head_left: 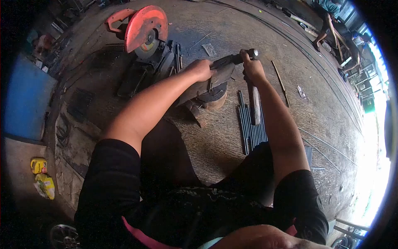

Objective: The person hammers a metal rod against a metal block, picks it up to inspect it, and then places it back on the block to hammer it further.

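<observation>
The plate point(222, 76) is held tilted at the block point(218, 99), its edge clamped by the fingers of the left hand point(200, 69). The hammer point(254, 99) is gripped near its head by the right hand's point(252, 68) closed fingers, beside the rods point(245, 130).

blue panel point(28, 97), left | yellow jug point(39, 165), lower left | 2 people point(330, 8), upper right

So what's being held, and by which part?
The right hand holds a hammer close to its head, handle toward the wearer. The left hand is at the upper edge of a dark metal piece; its grip is unclear.
</observation>
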Motion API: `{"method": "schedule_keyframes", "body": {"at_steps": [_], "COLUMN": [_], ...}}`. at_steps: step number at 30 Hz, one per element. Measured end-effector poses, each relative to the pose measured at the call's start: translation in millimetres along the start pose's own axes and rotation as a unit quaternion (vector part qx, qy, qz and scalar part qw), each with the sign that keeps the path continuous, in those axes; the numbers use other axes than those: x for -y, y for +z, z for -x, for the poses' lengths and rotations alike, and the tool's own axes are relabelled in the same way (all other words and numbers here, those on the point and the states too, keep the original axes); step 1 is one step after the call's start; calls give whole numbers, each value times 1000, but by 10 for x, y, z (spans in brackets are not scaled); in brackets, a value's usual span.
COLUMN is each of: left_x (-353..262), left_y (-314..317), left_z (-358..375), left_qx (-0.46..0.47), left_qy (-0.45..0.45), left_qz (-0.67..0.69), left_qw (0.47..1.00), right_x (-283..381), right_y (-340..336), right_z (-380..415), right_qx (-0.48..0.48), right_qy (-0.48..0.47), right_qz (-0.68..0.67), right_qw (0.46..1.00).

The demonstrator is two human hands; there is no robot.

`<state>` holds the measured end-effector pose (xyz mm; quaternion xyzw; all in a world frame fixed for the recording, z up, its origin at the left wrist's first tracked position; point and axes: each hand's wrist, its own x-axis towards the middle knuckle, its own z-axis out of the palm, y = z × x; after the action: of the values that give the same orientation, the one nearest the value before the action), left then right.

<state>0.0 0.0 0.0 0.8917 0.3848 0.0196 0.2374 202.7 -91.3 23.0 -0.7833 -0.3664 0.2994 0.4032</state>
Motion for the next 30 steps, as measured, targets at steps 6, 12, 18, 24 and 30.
{"method": "schedule_keyframes", "body": {"at_steps": [6, 12, 18, 24, 30], "left_x": [28, -38, -108, -138, -97], "left_y": [146, 114, 158, 146, 132], "left_z": [-173, -119, -55, -62, -137], "left_qx": [-42, -5, -39, -46, -15], "left_qy": [-16, -15, -28, -34, -33], "left_qz": [5, -12, -47, -31, -55], "left_qw": [999, 1000, 998, 998, 998], "right_x": [-17, 37, 589, 988, 220], "right_y": [-45, -48, -204, -313, 144], "right_z": [-8, -15, 23, 303, -105], "right_qx": [4, 8, -61, -147, -52], "right_qy": [15, -11, -134, -270, -104], "right_qz": [-25, -26, -47, -165, 169], "right_qw": [1000, 1000, 988, 937, 979]}}
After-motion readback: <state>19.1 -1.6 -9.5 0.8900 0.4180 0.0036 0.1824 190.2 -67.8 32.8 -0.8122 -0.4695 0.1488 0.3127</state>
